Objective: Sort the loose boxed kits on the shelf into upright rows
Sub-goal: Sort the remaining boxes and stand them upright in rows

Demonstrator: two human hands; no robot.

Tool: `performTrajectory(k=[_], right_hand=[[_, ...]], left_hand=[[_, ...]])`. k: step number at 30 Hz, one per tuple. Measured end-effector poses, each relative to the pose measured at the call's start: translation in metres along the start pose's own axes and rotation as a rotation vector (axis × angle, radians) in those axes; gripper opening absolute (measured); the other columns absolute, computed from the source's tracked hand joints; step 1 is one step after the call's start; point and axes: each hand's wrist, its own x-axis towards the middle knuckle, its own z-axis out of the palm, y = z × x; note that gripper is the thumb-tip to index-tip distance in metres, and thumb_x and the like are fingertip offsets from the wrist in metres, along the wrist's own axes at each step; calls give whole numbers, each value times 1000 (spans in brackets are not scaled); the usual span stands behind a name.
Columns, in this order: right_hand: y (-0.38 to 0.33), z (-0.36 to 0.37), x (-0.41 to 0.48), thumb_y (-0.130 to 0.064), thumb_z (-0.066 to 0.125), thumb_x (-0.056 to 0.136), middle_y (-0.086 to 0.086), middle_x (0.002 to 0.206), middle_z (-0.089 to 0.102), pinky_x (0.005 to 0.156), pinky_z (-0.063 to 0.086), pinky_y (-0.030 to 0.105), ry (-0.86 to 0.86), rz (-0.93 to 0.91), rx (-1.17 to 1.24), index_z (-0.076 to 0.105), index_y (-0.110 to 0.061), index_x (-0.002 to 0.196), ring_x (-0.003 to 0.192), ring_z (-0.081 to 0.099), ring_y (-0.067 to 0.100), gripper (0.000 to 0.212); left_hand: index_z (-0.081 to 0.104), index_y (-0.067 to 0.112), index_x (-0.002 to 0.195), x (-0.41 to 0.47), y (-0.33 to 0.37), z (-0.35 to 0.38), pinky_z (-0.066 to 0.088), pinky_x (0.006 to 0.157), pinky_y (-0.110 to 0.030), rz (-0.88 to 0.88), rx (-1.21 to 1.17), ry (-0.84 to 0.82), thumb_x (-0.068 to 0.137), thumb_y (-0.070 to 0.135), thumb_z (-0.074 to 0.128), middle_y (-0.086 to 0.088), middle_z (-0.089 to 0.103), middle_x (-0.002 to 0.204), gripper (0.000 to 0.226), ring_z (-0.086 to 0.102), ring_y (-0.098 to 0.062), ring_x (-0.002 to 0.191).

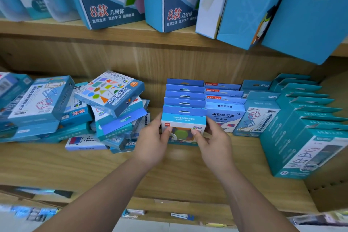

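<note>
Both hands hold one small cardboard kit box with a light blue top and a white front with coloured shapes. It stands upright on the light wooden shelf board, at the near end of a row of similar boxes with blue hanging tabs, and it touches the box behind it. The left hand grips the left side of the box, with the thumb pressed on the front face and the other fingers behind the left edge. The right hand grips the right side in the same way, thumb on the front, fingers closed around the right edge.

Just to the right of this row stands a second upright row of blue and white boxes with red labels on the tabs. Further right there is a row of blue boxes with a drawing of linked frames, and then a longer row of teal cardboard boxes that comes nearer to the shelf edge.

To the left of the hands lies a loose, untidy pile of flat blue kit boxes. The top one, with coloured geometric shapes on its face, is tilted. More boxes lie flat at the far left.

On the upper wooden shelf stand large blue and white boxes, leaning.
</note>
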Motion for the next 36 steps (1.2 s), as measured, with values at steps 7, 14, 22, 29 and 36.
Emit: performTrajectory(k=[7,14,22,29,36], right_hand=[[-27,-3,-8,-36,68,90,-7,127,52,96,52,48,238,-198,-97,53,-20,137,120,54,16,52],[-117,51,-6,-44,59,88,-14,105,58,84,52,38,49,-431,-2,67,-25,110,102,59,9,30],[-182,152,3,-53,57,83,-7,115,62,102,37,43,-38,-576,-426,70,-27,110,118,49,22,40],[-179,182,16,-41,66,88,-6,136,57,110,27,58,-49,-414,-721,63,-36,125,132,46,28,38],[-174,185,14,-27,68,88,-12,137,60,114,26,57,7,-396,-669,65,-41,123,132,48,23,38]], left_hand=[[38,20,151,-24,4,-26,52,97,-38,19,57,65,97,38,56,4,59,137,60,57,-12,123],[68,19,111,-57,-2,-133,52,76,-24,159,40,434,87,29,64,11,67,98,26,63,-5,89],[60,15,124,-44,-62,-242,34,98,-29,-25,441,603,79,55,70,-3,57,124,60,49,-24,117],[46,23,136,-22,-95,-248,45,96,-45,-214,630,370,61,92,45,-6,48,136,102,44,-31,121],[47,20,133,-17,-97,-252,45,93,-43,-172,535,365,68,71,66,-6,57,121,85,49,-30,114]])
